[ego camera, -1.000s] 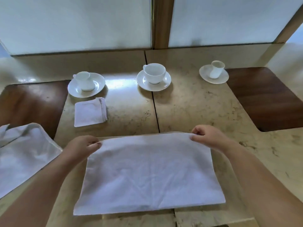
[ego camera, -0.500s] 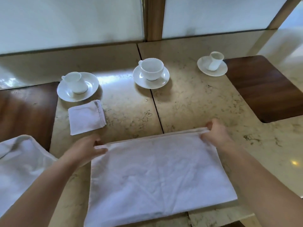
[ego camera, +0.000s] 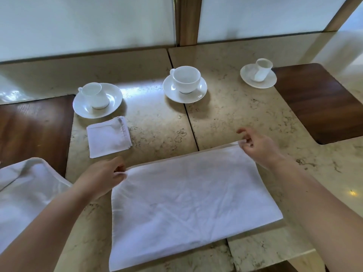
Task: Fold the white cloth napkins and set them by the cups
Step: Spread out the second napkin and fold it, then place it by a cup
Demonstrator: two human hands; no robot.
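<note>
A white cloth napkin (ego camera: pixel 188 205), folded once into a wide rectangle, lies flat on the marble table in front of me. My left hand (ego camera: pixel 102 177) pinches its far left corner. My right hand (ego camera: pixel 259 146) pinches the far right corner with thumb and forefinger, the other fingers spread. A small folded napkin (ego camera: pixel 109 137) lies just in front of the left cup (ego camera: pixel 95 95) on its saucer. The middle cup (ego camera: pixel 185 79) and the right cup (ego camera: pixel 262 69) stand on saucers with no napkin beside them.
More unfolded white cloth (ego camera: pixel 25 195) is heaped at the left edge, partly over a dark wooden inlay (ego camera: pixel 33 126). Another wooden inlay (ego camera: pixel 322 103) lies at the right. A frosted window wall (ego camera: pixel 88 22) runs behind the cups. The table's near edge (ego camera: pixel 275 258) is below the napkin.
The view has shifted a little. Both hands stay on the napkin's far corners, and my right hand's spare fingers have spread open.
</note>
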